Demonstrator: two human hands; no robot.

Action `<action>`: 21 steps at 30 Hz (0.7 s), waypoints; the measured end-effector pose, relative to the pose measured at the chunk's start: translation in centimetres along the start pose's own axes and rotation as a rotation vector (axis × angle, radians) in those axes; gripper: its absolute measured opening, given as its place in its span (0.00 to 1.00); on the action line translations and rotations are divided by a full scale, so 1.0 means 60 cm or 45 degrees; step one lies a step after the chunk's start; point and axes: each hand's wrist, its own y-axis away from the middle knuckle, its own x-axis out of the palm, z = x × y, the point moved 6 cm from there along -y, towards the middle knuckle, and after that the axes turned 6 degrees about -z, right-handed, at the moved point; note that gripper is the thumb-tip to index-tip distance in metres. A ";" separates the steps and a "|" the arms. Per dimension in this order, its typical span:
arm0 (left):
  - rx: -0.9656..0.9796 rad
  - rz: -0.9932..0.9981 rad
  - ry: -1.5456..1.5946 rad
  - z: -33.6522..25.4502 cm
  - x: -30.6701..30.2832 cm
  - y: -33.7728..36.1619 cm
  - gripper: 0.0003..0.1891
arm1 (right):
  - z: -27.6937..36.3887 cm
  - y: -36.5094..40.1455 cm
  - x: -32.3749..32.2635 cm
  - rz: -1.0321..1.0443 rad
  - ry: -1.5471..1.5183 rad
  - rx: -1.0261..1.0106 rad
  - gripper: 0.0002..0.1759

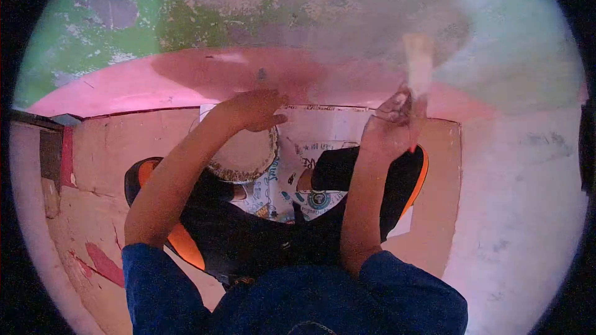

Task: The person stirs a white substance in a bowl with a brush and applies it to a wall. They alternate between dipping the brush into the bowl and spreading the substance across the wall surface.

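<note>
My right hand (390,116) is closed around a paintbrush (419,56), blurred by motion. The brush's wide pale end points up over the painted surface, and a red tip shows below my fist. My left hand (257,110) reaches over the far side of a round tub (239,155) with a stained, crusted rim. Its fingers stretch to the right with the thumb apart, and nothing shows between them. Ahead of both hands is the painted surface (298,0), worn green and grey with a curved pink band (242,65) along its lower part.
Printed paper or plastic sheeting (267,195) lies between my legs, beneath the tub. Brown board (99,192) covers the ground on both sides, with red patches at the left. My bent knees in dark, orange-trimmed trousers (403,174) flank the tub. A pale surface (515,211) extends at the right.
</note>
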 end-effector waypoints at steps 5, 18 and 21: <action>0.213 -0.095 -0.132 0.039 0.032 -0.003 0.20 | -0.119 0.007 -0.153 -0.466 0.655 -0.311 0.16; 0.216 0.035 -0.066 -0.002 -0.011 0.014 0.17 | -0.036 0.072 0.010 -0.285 0.803 -0.398 0.12; 0.316 0.020 -0.009 -0.014 -0.018 0.018 0.17 | -0.117 0.032 -0.090 -0.161 1.402 -0.494 0.07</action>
